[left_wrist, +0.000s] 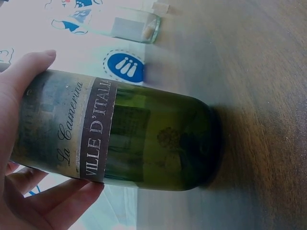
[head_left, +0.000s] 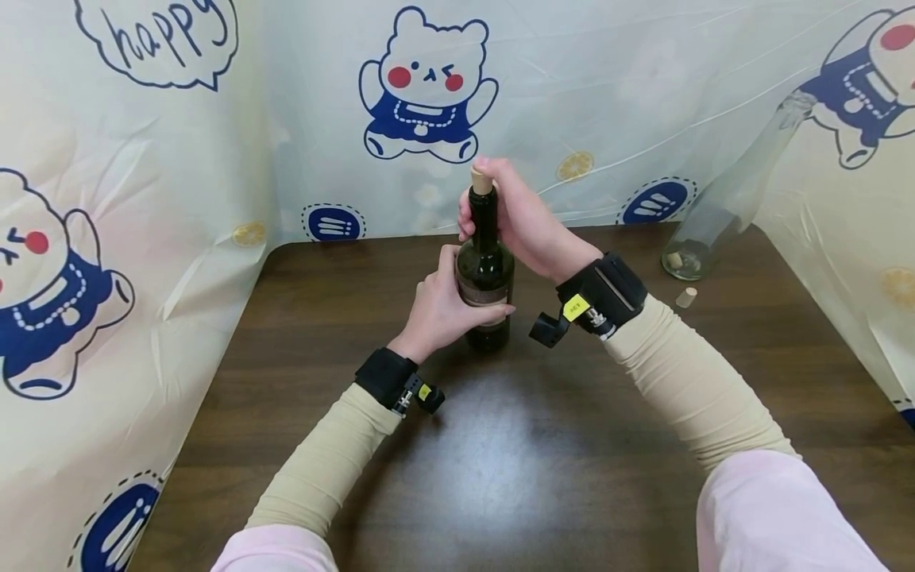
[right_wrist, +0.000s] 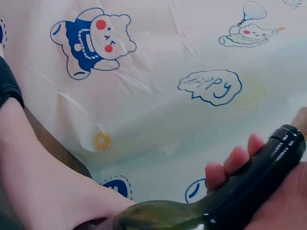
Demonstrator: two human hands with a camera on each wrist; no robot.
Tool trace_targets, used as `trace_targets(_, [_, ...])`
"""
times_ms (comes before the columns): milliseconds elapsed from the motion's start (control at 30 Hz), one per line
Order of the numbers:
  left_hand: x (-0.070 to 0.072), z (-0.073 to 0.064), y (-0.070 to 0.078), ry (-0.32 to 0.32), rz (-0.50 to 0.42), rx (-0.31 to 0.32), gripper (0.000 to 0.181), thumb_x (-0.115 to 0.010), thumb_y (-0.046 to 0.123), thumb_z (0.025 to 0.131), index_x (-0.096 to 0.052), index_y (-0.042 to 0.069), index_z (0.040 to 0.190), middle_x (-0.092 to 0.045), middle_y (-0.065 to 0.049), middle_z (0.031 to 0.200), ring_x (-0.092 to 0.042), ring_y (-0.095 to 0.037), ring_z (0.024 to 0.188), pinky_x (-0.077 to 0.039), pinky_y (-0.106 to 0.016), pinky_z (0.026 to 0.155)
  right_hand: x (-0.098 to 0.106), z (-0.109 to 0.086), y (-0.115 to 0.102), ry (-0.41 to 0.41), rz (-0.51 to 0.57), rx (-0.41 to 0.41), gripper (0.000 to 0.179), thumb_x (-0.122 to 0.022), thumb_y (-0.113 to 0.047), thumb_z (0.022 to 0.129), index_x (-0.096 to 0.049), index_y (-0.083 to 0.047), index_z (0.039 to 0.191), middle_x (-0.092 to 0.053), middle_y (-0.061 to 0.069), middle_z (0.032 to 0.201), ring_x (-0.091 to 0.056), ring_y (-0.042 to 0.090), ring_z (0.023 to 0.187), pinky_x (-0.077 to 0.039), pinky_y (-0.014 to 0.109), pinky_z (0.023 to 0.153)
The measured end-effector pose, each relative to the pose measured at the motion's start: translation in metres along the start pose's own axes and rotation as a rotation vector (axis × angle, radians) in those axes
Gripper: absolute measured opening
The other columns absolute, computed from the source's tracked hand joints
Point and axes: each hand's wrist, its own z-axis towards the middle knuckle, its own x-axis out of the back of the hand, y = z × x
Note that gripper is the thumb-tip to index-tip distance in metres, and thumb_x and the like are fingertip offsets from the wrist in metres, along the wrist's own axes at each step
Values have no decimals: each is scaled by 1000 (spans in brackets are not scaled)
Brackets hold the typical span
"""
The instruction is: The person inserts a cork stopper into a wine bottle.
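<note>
A dark green wine bottle (head_left: 486, 266) stands upright near the table's far edge, a cork (head_left: 482, 182) sticking up from its mouth. My left hand (head_left: 438, 308) grips the bottle's body, thumb across the front. In the left wrist view the label (left_wrist: 72, 124) shows between thumb and fingers, and the bottle's base meets the tabletop. My right hand (head_left: 532, 218) wraps round the neck from behind, its thumb at the top of the cork. Fingertips (right_wrist: 237, 160) show along the neck in the right wrist view, where the cork (right_wrist: 301, 120) is partly cut off by the frame edge.
At the back right a clear glass bottle (head_left: 736, 191) stands with a cork (head_left: 673, 260) inside its base. Beside it on the wooden table (head_left: 343, 302) lies another small cork (head_left: 686, 298). A printed sheet (head_left: 300, 119) with cartoon bears hangs round the table's back and sides.
</note>
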Motion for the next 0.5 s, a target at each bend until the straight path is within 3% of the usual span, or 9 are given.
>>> trace_targets(167, [0, -2, -2, -8, -8, 18, 99, -83, 66, 66, -35, 19, 140, -70, -1, 114, -68, -16, 97, -57, -41, 82, 4, -4, 4, 41, -81, -16, 70, -24, -57, 105, -60, 2, 118, -68, 15, 115, -61, 28, 116, -37, 47, 113])
trace_targets(300, [0, -3, -2, -8, -6, 18, 99, -83, 66, 67, -36, 19, 139, -70, 0, 115, -69, -16, 98, -57, -42, 83, 13, -11, 9, 54, -175, -25, 71, -29, -58, 104, -50, -5, 146, -61, 13, 142, -54, 22, 134, -31, 48, 120])
trace_targets(500, [0, 0, -1, 4, 9, -8, 97, -83, 66, 67, -36, 19, 138, -71, -1, 117, -69, -15, 100, -57, -42, 85, 24, -23, 18, 94, -332, -6, 56, -52, -44, 102, -52, -10, 147, -53, 7, 148, -43, 21, 141, -32, 51, 118])
